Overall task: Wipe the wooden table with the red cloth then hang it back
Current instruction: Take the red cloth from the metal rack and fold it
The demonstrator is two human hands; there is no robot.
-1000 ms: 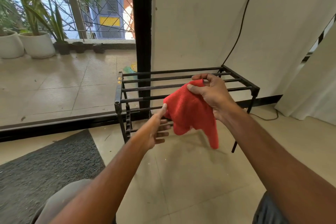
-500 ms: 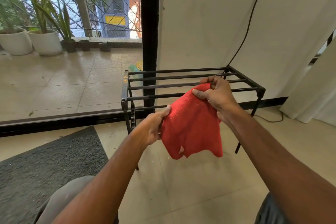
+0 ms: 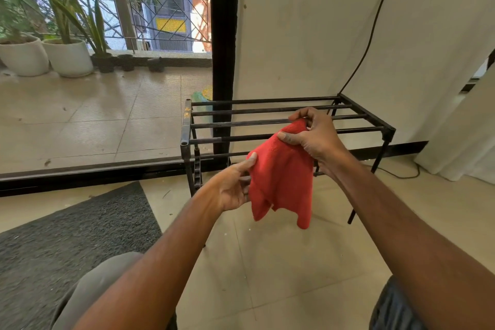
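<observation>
The red cloth (image 3: 281,177) hangs in the air in front of a black metal rack (image 3: 267,123) with horizontal bars. My right hand (image 3: 316,139) pinches the cloth's top corner just above the rack's front bars. My left hand (image 3: 235,187) holds the cloth's left edge, thumb on the front and fingers behind. The cloth's lower corners dangle free above the tiled floor. No wooden table is in view.
The rack stands against a white wall with a black cable (image 3: 369,35) running down it. A dark door frame (image 3: 222,48) and glass lie to the left, with potted plants (image 3: 67,56) outside. A grey doormat (image 3: 69,236) covers the floor at lower left. My knees show at the bottom.
My left hand first reached for the cloth, then took hold of its left edge. The cloth spread wider and now hangs gathered again, close to the rack's front bars.
</observation>
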